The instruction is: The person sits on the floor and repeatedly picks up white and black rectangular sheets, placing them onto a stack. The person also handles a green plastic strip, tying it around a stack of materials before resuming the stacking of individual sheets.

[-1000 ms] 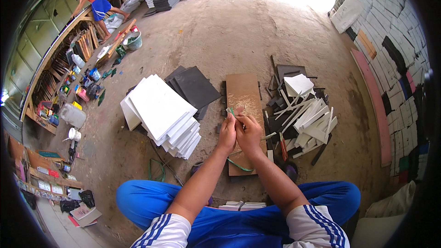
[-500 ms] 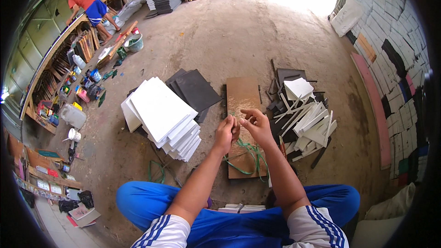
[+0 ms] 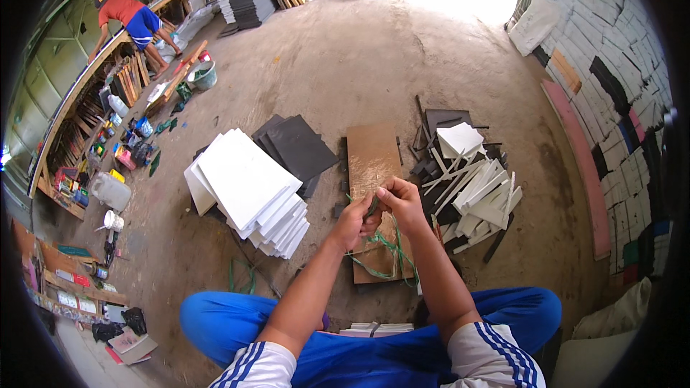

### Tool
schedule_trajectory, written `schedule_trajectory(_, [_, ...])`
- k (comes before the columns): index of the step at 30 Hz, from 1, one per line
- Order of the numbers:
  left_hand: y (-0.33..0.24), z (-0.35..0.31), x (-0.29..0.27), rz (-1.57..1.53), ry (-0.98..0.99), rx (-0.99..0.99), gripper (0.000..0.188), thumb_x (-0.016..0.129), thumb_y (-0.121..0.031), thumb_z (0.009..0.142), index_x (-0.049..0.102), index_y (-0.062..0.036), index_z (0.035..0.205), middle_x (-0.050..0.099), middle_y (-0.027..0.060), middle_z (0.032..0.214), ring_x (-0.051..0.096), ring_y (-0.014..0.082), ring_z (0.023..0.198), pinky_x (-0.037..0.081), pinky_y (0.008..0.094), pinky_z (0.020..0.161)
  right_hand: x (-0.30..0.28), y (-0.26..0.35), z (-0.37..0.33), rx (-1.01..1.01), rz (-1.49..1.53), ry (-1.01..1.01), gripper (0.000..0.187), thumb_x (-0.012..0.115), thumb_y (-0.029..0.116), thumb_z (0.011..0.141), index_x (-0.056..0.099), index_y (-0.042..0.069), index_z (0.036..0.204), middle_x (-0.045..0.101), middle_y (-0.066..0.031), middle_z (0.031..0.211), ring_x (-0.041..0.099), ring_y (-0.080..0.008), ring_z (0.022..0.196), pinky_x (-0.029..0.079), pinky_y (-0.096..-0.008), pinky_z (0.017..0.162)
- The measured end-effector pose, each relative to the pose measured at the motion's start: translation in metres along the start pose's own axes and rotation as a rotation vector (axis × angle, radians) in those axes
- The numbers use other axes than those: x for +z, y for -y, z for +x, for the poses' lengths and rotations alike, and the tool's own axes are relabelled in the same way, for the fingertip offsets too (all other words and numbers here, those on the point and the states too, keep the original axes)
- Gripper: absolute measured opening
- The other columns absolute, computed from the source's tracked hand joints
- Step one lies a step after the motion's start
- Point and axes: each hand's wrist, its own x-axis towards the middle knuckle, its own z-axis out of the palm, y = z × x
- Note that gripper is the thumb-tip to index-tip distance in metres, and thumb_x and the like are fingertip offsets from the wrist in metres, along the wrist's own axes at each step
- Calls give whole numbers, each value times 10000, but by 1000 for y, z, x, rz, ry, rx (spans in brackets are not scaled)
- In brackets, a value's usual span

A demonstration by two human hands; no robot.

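Both my hands are pinched together over the brown board (image 3: pixel 371 165) on the floor, left hand (image 3: pixel 353 221) and right hand (image 3: pixel 402 202) gripping a green strap (image 3: pixel 384 248) that dangles in loops below them.

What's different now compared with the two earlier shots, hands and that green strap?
Both hands, left hand and right hand, stay pinched together on the green strap over the brown board. A second ago only a short bit showed between the fingers; now loops of it hang below the hands. The white tile stack and scrap pile are unmoved.
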Motion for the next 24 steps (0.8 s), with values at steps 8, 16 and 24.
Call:
schedule_trajectory(8, [5, -5, 17, 34, -56, 181, 303, 489, -376, 1098, 524, -131, 923, 414, -56, 697, 334, 50, 516, 260, 225, 454, 10, 16, -1, -100, 54, -179, 129, 719, 149, 980, 684, 29, 946, 562, 47, 695, 468, -29, 578, 348, -214, 516])
schedule_trajectory(16, [1, 12, 25, 310, -306, 518, 291, 494, -254, 1113, 573, -86, 889, 457, -54, 708, 384, 42, 608, 317, 243, 531, 32, 10, -7, -134, 39, -233, 178, 725, 124, 968, 750, -33, 1050, 649, 21, 892, 567, -54, 757, 438, -229, 634])
schedule_trajectory(24, [-12, 27, 30, 750, -407, 746, 233, 520, -209, 1092, 606, -15, 997, 600, 95, 802, 556, 140, 736, 471, 334, 658, 26, 20, 6, -63, 138, -235, 109, 750, 98, 934, 757, -6, 969, 651, 11, 917, 580, -53, 787, 429, -229, 638])
